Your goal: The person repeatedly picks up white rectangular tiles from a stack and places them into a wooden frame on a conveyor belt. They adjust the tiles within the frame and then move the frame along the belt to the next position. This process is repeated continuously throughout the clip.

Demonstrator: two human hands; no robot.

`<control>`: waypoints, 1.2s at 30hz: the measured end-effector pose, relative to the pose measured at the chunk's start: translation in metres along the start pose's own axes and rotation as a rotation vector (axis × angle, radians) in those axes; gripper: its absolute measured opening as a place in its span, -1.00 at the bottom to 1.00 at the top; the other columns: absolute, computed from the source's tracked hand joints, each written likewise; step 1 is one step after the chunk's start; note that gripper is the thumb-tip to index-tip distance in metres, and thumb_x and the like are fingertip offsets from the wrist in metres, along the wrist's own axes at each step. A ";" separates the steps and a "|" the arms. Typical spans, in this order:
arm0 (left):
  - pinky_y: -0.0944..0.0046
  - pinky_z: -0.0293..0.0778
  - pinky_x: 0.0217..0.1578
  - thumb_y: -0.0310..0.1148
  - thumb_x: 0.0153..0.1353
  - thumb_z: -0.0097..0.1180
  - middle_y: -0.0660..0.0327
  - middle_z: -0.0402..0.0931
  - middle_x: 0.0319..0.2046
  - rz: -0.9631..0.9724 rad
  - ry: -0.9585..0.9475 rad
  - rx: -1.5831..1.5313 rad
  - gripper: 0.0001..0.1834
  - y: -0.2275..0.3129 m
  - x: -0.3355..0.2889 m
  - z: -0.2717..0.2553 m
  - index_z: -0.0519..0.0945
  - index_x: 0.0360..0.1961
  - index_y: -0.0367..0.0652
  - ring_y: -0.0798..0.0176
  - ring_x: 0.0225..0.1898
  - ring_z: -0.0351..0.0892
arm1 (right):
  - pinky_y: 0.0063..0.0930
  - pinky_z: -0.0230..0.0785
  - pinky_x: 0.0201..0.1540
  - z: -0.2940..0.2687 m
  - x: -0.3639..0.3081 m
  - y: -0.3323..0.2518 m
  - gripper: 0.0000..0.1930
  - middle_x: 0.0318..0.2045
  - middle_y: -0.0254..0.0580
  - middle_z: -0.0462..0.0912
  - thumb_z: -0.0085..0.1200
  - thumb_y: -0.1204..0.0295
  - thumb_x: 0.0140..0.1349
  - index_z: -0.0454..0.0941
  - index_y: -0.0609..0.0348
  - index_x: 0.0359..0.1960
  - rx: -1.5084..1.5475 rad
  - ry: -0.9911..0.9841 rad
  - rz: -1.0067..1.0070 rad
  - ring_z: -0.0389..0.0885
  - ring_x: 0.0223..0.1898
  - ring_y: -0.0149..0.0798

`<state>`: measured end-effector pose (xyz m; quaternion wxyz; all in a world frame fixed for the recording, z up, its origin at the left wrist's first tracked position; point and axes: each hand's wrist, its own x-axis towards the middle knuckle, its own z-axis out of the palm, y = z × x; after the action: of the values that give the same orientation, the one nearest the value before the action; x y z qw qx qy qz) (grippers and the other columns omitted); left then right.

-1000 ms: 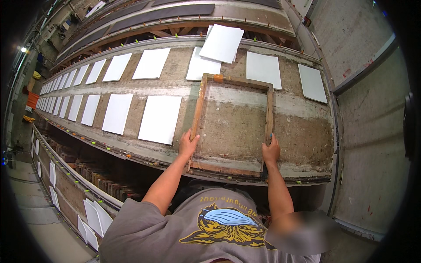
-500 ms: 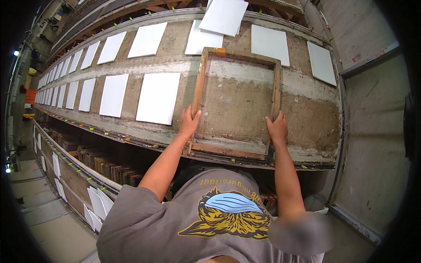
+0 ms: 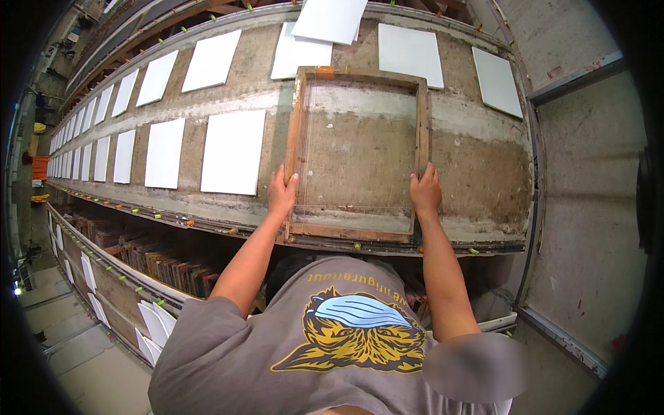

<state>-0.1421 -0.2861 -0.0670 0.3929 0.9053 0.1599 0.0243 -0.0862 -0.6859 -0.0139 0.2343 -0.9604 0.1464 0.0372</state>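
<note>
A rectangular wooden frame (image 3: 295,131) with see-through mesh stretched across it, apparently a printing screen, lies over the near side of the long table (image 3: 484,187). Orange tape marks its far left corner. My left hand (image 3: 282,194) grips the left side rail low down, thumb on the inner edge. On the opposite rail, my right hand (image 3: 427,190) is closed around the wood. Through the mesh, the stained brown tabletop shows. Left of the frame lies a flat white sheet (image 3: 233,152).
More white sheets (image 3: 166,153) run in two rows to the far left. Beyond the frame, several overlap in a loose pile (image 3: 328,21). Small coloured clips (image 3: 357,246) line the table edge. A grey panel (image 3: 588,173) stands to the right; a lower shelf holds upright wooden frames (image 3: 166,259).
The whole view has shifted slightly, so things appear a little further left and up. Both hands keep their hold on the frame, which looks almost unmoved on the table.
</note>
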 end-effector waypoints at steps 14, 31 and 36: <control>-0.03 0.45 0.05 -0.01 0.46 0.04 -0.12 0.45 0.01 0.055 0.010 0.022 -0.32 0.014 -0.010 -0.009 0.34 0.40 -0.29 -0.20 0.04 0.51 | 0.06 0.41 0.20 -0.003 -0.001 -0.006 -0.38 0.23 0.22 0.46 0.15 0.31 0.33 0.26 0.30 0.35 0.000 -0.041 0.041 0.50 0.21 0.26; -0.04 0.44 0.06 -0.04 0.47 0.03 -0.13 0.46 0.05 -0.060 -0.054 -0.021 -0.36 0.038 -0.010 -0.020 0.34 0.42 -0.21 -0.19 0.06 0.51 | 0.00 0.40 0.21 -0.002 0.004 0.001 -0.36 0.23 0.22 0.48 0.18 0.31 0.32 0.27 0.29 0.38 0.030 -0.041 0.038 0.50 0.22 0.25; -0.08 0.41 0.13 -0.04 0.47 0.02 -0.19 0.44 0.11 0.051 0.032 0.017 -0.35 0.021 -0.010 -0.009 0.33 0.43 -0.20 -0.25 0.14 0.48 | 0.02 0.41 0.19 0.006 0.003 0.013 -0.32 0.19 0.24 0.50 0.22 0.26 0.28 0.27 0.30 0.37 0.032 -0.021 0.002 0.52 0.20 0.26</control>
<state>-0.1471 -0.2965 -0.0452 0.3818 0.9119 0.1432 0.0472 -0.0875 -0.6948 -0.0257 0.2512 -0.9559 0.1455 0.0451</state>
